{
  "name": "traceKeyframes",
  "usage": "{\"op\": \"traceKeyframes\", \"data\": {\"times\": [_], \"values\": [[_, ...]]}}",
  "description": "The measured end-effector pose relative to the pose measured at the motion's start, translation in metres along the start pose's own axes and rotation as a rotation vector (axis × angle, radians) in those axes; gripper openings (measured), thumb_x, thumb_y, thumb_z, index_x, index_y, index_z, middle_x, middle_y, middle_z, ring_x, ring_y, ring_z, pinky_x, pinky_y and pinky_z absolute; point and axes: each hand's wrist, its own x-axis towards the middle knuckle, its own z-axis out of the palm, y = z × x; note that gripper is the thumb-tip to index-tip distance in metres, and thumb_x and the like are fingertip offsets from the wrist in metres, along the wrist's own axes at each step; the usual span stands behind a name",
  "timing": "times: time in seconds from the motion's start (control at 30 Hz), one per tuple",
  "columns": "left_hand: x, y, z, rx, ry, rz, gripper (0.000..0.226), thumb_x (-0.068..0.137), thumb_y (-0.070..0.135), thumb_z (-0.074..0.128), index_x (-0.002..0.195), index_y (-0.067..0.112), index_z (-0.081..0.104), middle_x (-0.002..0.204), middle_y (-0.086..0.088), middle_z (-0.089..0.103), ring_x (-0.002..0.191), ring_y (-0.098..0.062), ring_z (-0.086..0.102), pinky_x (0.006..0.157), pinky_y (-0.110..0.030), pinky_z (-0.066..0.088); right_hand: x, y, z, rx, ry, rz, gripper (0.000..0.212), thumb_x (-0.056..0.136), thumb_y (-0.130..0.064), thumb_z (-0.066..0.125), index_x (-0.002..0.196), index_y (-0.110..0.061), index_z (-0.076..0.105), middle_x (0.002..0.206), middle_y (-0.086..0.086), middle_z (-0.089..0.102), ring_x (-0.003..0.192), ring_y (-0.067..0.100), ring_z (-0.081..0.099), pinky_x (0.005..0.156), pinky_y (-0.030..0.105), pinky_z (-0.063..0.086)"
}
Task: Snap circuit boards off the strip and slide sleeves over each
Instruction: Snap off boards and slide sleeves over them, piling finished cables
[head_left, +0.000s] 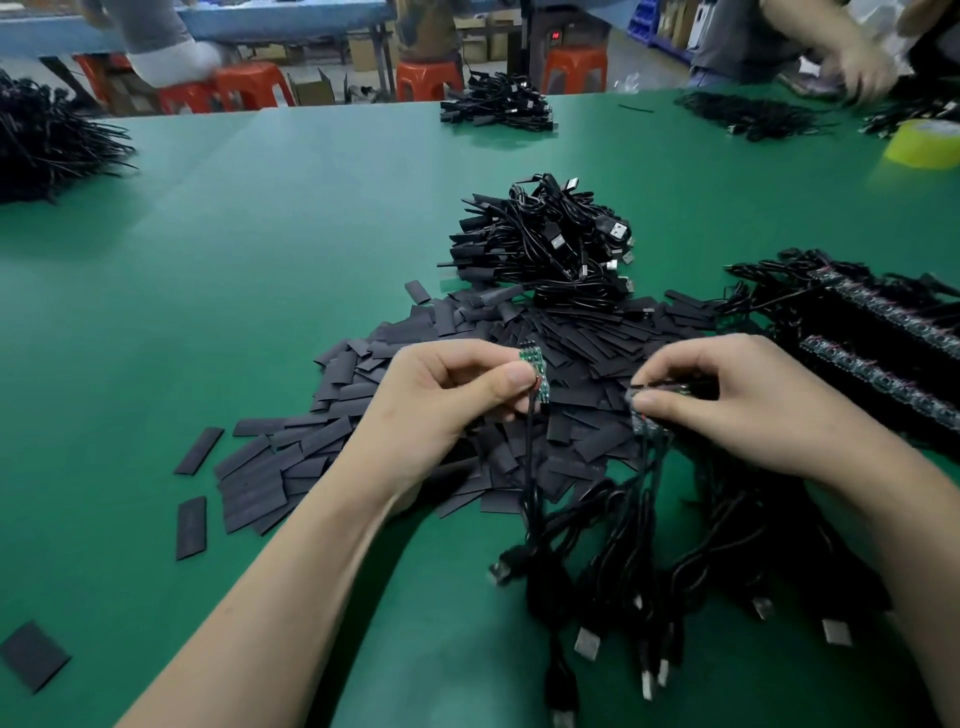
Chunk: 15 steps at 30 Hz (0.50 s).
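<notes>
Nearest, black cables (613, 545) with USB plugs (587, 644) hang from both hands over the green desk (260, 234). The left hand (441, 400) pinches a small green board (531, 357) between thumb and curled fingers (467, 364); the board stands upright and its cable drops below. Just right of it, the right hand (737, 405) has its fingers curled round the end of a short strip (647, 428) of boards. Board and strip are apart.

Under and beyond the hands lies a heap of flat black sleeves (571, 332), with a few strays at the near left. Right of the heap lie long strips (883, 332) with cables attached. Farther off sits a cable pile (545, 249). At the far right are a yellow tape roll (924, 145) and another person's hand (862, 67).
</notes>
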Motion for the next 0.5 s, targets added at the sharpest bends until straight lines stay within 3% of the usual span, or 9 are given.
{"op": "traceKeyframes", "data": {"times": [0.07,0.13,0.2,0.3,0.37,0.4,0.5], "values": [[0.001,0.001,0.000,-0.007,0.055,0.043,0.006,0.079,0.025,0.076,0.079,0.023,0.082,0.071,0.002,0.074,0.064,-0.004,0.067,0.066,-0.014,0.052,-0.003,-0.001,-0.003,-0.238,0.056,0.041,0.006,0.086,-0.047,0.068,0.091,-0.045,0.069,0.092,-0.017,0.067,0.095,0.007,0.059,0.080,0.024,0.043],[0.002,0.000,0.002,0.025,0.101,0.089,0.003,0.078,0.026,0.078,0.077,0.025,0.081,0.072,0.005,0.074,0.065,-0.003,0.065,0.066,-0.013,0.050,-0.003,-0.008,0.001,-0.229,0.173,-0.020,0.027,0.088,-0.056,0.060,0.103,-0.037,0.072,0.103,-0.017,0.065,0.104,0.009,0.053,0.089,0.029,0.040],[0.002,-0.003,0.003,0.069,0.134,0.122,0.002,0.080,0.025,0.082,0.079,0.024,0.080,0.076,0.005,0.074,0.070,-0.004,0.064,0.069,-0.014,0.049,-0.003,-0.031,0.011,-0.037,0.200,-0.094,0.034,0.089,-0.062,0.056,0.103,-0.036,0.074,0.103,-0.022,0.066,0.105,0.003,0.056,0.090,0.025,0.041],[0.004,-0.006,0.003,0.128,0.136,0.155,0.002,0.083,0.018,0.080,0.084,0.018,0.078,0.080,0.003,0.074,0.074,-0.007,0.063,0.073,-0.018,0.049,-0.005,-0.059,0.038,0.209,0.055,-0.087,0.030,0.086,-0.057,0.059,0.092,-0.031,0.072,0.090,-0.013,0.071,0.087,0.003,0.064,0.082,0.026,0.049],[0.004,-0.004,-0.001,0.197,0.122,0.170,0.002,0.083,0.020,0.079,0.084,0.022,0.078,0.081,0.005,0.075,0.075,-0.006,0.064,0.073,-0.018,0.049,-0.005,-0.067,0.048,0.307,-0.005,-0.072,0.029,0.095,-0.048,0.061,0.086,-0.021,0.070,0.080,0.001,0.071,0.074,0.019,0.066,0.075,0.039,0.052],[0.004,-0.002,-0.006,0.264,0.112,0.172,0.002,0.084,0.024,0.078,0.085,0.026,0.078,0.082,0.006,0.076,0.075,-0.005,0.065,0.073,-0.018,0.049,-0.006,-0.068,0.048,0.389,-0.013,-0.071,0.027,0.100,-0.039,0.060,0.085,-0.019,0.071,0.079,0.003,0.073,0.073,0.022,0.068,0.072,0.039,0.054],[0.003,0.002,-0.027,0.626,-0.014,0.181,0.004,0.087,0.028,0.081,0.090,0.030,0.081,0.083,0.015,0.076,0.077,0.000,0.067,0.071,-0.015,0.048,-0.006,-0.069,0.040,0.758,-0.017,-0.039,0.029,0.107,-0.019,0.049,0.083,-0.010,0.063,0.081,0.008,0.077,0.078,0.024,0.077,0.070,0.026,0.058]]}}
